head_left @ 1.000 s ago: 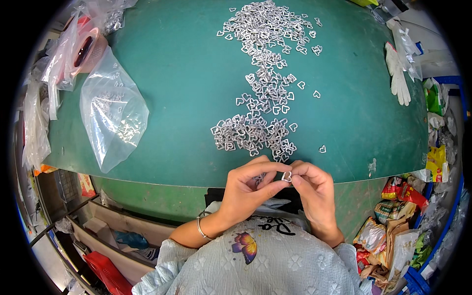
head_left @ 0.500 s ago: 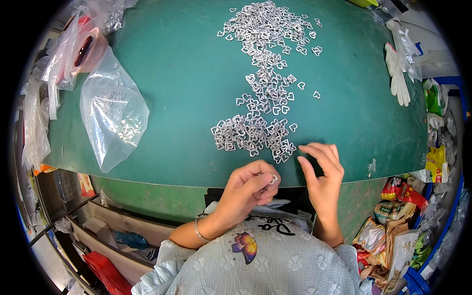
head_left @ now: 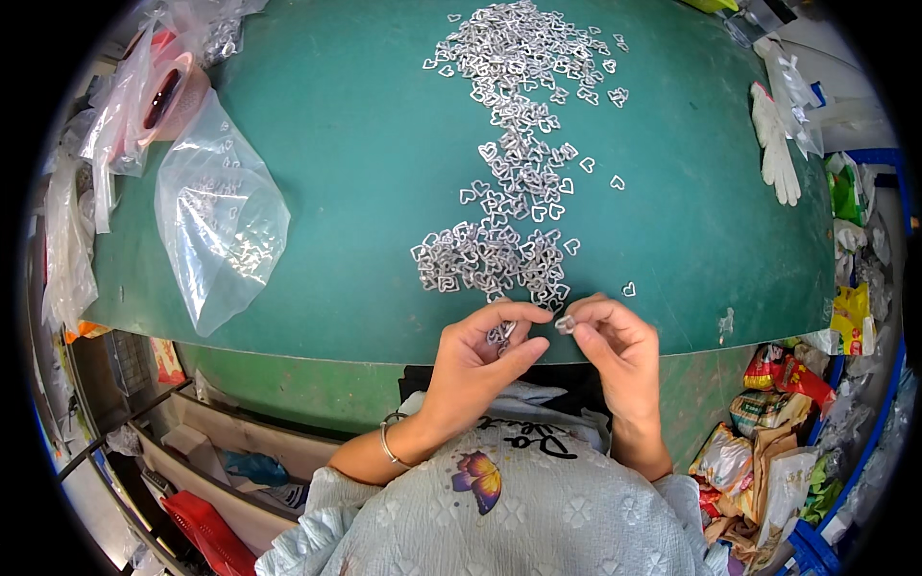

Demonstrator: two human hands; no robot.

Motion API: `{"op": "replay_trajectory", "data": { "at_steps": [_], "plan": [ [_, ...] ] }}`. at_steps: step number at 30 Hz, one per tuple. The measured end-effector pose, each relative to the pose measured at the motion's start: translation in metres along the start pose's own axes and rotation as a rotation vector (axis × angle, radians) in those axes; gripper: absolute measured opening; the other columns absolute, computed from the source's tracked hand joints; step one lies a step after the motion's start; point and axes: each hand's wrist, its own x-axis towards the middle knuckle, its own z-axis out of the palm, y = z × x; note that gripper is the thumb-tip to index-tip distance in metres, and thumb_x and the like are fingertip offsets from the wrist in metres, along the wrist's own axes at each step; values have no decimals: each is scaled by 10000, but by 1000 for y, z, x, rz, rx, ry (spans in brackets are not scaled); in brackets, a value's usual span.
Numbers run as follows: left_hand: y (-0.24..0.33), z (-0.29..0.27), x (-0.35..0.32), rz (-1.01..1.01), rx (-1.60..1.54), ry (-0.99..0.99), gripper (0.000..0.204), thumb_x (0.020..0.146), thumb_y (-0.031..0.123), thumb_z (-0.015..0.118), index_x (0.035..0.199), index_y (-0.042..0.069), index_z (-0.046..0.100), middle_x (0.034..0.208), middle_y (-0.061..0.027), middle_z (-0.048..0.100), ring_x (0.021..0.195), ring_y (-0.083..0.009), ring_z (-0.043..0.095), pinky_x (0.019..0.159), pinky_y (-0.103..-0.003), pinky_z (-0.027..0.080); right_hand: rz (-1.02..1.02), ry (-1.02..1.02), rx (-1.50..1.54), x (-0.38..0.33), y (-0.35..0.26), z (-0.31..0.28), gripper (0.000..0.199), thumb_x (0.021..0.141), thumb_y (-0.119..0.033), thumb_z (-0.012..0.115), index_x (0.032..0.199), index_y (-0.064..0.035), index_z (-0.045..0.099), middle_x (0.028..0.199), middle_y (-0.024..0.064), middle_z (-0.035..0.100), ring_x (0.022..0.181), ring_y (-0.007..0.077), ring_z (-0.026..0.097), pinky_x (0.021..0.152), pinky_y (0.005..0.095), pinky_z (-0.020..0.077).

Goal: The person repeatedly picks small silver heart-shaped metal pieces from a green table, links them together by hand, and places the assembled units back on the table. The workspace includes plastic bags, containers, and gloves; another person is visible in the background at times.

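Note:
A long scatter of small silver heart-shaped metal pieces (head_left: 514,163) runs down the middle of a green table (head_left: 365,173). My left hand (head_left: 480,360) is at the table's near edge, curled around a small bunch of those hearts. Just to its right, my right hand (head_left: 615,350) pinches a single small heart piece (head_left: 565,324) between thumb and forefinger. Both hands sit just below the near end of the pile, and one loose heart (head_left: 629,288) lies beside my right hand.
A clear plastic bag (head_left: 221,221) holding some hearts lies on the table's left. More bags and a pink tape roll (head_left: 168,91) sit at the far left. White gloves (head_left: 773,144) lie at the right. Wrappers and packets (head_left: 778,422) crowd the lower right, bins the lower left.
My right hand opened and reached up to the pile's near end half a second ago; now it has come back beside my left hand, pinching one heart piece.

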Motion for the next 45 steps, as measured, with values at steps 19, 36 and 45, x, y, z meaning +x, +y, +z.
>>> {"op": "replay_trajectory", "data": {
  "at_steps": [19, 36, 45],
  "plan": [
    [-2, -4, -2, 151, 79, -93, 161, 722, -6, 695, 874, 22, 649, 694, 40, 412, 589, -37, 318, 519, -197, 255, 188, -95, 267, -9, -7, 11, 68, 856, -5, 546, 902, 27, 584, 872, 51, 594, 797, 109, 536, 732, 240, 419],
    [-11, -12, 2, -44, -601, -430, 136, 818, 97, 403, 866, 3, 487, 733, -93, 461, 554, -143, 388, 484, -241, 297, -411, 184, -1010, 18, 0, 4, 229, 665, -15, 684, 884, -16, 619, 896, 86, 558, 819, 260, 491, 680, 332, 381],
    [1, -4, -4, -258, -333, -77, 230, 932, 193, 412, 994, 2, 524, 737, -15, 453, 577, -71, 359, 486, -207, 276, -445, 187, -872, 21, 10, -3, 222, 666, 35, 681, 865, -19, 601, 808, 73, 567, 692, 201, 480, 611, 300, 372]
  ]
}}
